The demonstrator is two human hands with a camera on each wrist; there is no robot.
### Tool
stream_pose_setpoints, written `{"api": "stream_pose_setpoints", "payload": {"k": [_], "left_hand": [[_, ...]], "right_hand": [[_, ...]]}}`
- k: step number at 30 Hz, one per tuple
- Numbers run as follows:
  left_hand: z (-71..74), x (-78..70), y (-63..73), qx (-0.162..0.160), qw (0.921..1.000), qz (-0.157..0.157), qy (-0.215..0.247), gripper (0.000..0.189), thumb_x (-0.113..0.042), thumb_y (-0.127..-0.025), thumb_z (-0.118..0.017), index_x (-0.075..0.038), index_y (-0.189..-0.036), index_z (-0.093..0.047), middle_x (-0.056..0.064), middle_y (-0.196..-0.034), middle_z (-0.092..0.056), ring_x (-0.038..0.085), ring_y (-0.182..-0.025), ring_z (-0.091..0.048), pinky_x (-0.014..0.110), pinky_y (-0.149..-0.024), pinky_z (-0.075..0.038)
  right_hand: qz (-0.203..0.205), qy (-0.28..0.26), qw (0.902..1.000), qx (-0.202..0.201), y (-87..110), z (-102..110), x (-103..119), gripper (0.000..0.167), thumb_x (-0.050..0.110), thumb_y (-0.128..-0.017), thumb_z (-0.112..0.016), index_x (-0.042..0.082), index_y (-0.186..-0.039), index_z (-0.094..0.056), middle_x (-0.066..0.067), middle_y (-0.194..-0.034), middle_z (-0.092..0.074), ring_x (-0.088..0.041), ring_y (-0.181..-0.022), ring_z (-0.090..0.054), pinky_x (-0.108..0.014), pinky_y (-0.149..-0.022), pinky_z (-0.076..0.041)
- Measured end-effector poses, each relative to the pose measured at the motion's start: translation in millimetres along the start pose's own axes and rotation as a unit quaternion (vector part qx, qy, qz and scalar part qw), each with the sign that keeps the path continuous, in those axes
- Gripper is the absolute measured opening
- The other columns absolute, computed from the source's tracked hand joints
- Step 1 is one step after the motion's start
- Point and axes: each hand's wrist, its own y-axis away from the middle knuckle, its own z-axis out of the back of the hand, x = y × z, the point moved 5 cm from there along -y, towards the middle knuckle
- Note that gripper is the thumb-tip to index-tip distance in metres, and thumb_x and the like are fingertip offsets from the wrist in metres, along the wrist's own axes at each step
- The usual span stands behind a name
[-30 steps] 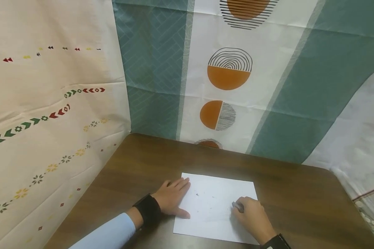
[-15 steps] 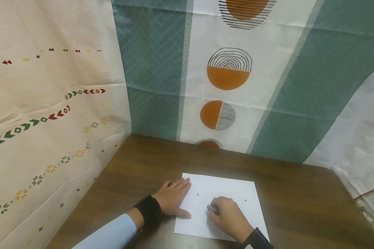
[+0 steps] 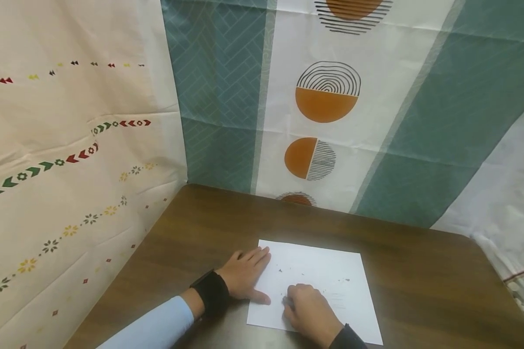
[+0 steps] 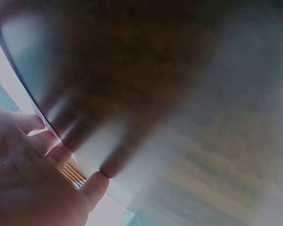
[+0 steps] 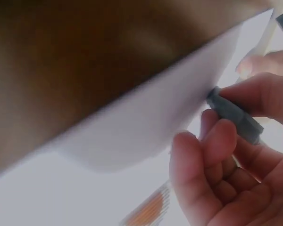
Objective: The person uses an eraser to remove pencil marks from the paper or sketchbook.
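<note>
- The white sheet could be dragged or creased if pressure from the left hand were eased; fingers spread at nine o'clock, nothing gripped.
- Grey eraser pinched by the right hand, at the sheet's eight o'clock.
- Right wrist view: long axis four-to-ten, tip aimed at ten.

Slants the left arm in from the lower left and rests the left hand flat, palm down, with fingers straight and thumb spread toward the right hand. Angles the right hand in from the lower right, near the left but apart, pinching between thumb and fingers, bending other fingers loosely toward the palm.
</note>
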Motion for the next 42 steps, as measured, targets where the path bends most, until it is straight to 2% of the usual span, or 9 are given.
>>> {"api": "stream_pose_setpoints", "payload": {"k": [6, 11, 17, 22, 26, 32, 37, 42], "left_hand": [[1.1, -1.2, -0.4, 0.006, 1.0000, 0.002, -0.005, 0.109, -0.081, -0.081, -0.056, -0.008, -0.158, -0.032, 0.008, -0.165, -0.026, 0.027, -0.150, -0.025, 0.060, -0.110, -0.031], [1.9, -1.0, -1.3, 0.007, 0.9999, 0.004, -0.008, 0.109, -0.081, -0.080, -0.057, -0.009, -0.158, -0.033, 0.008, -0.165, -0.027, 0.026, -0.150, -0.026, 0.061, -0.110, -0.031], [1.9, 0.1, -0.6, 0.007, 0.9999, 0.005, -0.007, 0.109, -0.081, -0.081, -0.057, -0.008, -0.158, -0.032, 0.008, -0.165, -0.026, 0.026, -0.150, -0.025, 0.061, -0.110, -0.030], [1.7, 0.1, -0.1, 0.005, 1.0000, 0.002, -0.008, 0.109, -0.082, -0.081, -0.055, -0.008, -0.158, -0.032, 0.008, -0.165, -0.026, 0.027, -0.150, -0.025, 0.061, -0.109, -0.031], [1.4, -0.7, -0.7, 0.006, 0.9999, 0.001, -0.009, 0.110, -0.082, -0.081, -0.055, -0.008, -0.158, -0.032, 0.008, -0.165, -0.026, 0.027, -0.150, -0.025, 0.061, -0.109, -0.031], [2.8, -3.9, -0.9, 0.011, 0.9996, 0.002, -0.026, 0.108, -0.082, -0.081, -0.056, -0.009, -0.158, -0.033, 0.007, -0.165, -0.027, 0.026, -0.150, -0.026, 0.060, -0.109, -0.033], [5.9, -4.8, -0.6, 0.016, 0.9996, 0.006, -0.023, 0.108, -0.081, -0.081, -0.057, -0.009, -0.158, -0.033, 0.007, -0.165, -0.027, 0.026, -0.150, -0.027, 0.059, -0.109, -0.033], [6.2, -5.6, -1.1, 0.014, 0.9998, 0.007, -0.011, 0.108, -0.080, -0.081, -0.058, -0.008, -0.158, -0.033, 0.008, -0.165, -0.027, 0.027, -0.150, -0.026, 0.059, -0.109, -0.033]], "right_hand": [[-0.063, 0.035, 0.9972, -0.016, 7.4, 13, -22, 0.017, 0.009, -0.079, -0.075, 0.014, -0.069, -0.061, 0.009, -0.060, -0.047, -0.008, -0.055, -0.041, -0.028, -0.054, -0.038], [-0.125, 0.058, 0.9902, -0.021, 16.0, 26, -51, 0.017, 0.008, -0.080, -0.073, 0.012, -0.070, -0.060, 0.006, -0.062, -0.050, -0.011, -0.056, -0.044, -0.032, -0.056, -0.041], [-0.185, 0.054, 0.9810, -0.021, 28.3, 43, -84, 0.015, 0.008, -0.083, -0.070, 0.008, -0.072, -0.060, 0.001, -0.064, -0.053, -0.016, -0.059, -0.046, -0.035, -0.056, -0.042], [-0.222, 0.053, 0.9733, -0.021, 36.0, 51, -103, 0.008, 0.007, -0.083, -0.070, 0.002, -0.079, -0.066, -0.005, -0.072, -0.064, -0.019, -0.061, -0.051, -0.038, -0.058, -0.046], [-0.226, 0.049, 0.9726, -0.020, 38.3, 54, -108, 0.008, 0.007, -0.082, -0.070, 0.003, -0.078, -0.066, -0.005, -0.071, -0.063, -0.019, -0.061, -0.051, -0.038, -0.058, -0.045], [-0.211, 0.039, 0.9756, -0.045, 41.6, 66, -106, 0.008, 0.010, -0.081, -0.072, 0.006, -0.077, -0.067, -0.001, -0.069, -0.057, -0.019, -0.064, -0.047, -0.038, -0.057, -0.040], [-0.184, 0.016, 0.9804, -0.068, 35.2, 73, -89, 0.006, 0.009, -0.080, -0.073, 0.008, -0.077, -0.068, 0.003, -0.065, -0.055, -0.017, -0.063, -0.047, -0.035, -0.056, -0.037], [-0.159, -0.015, 0.9843, -0.074, 25.6, 70, -62, 0.009, 0.007, -0.079, -0.073, 0.012, -0.074, -0.068, 0.006, -0.063, -0.056, -0.013, -0.059, -0.048, -0.032, -0.054, -0.040]]}}
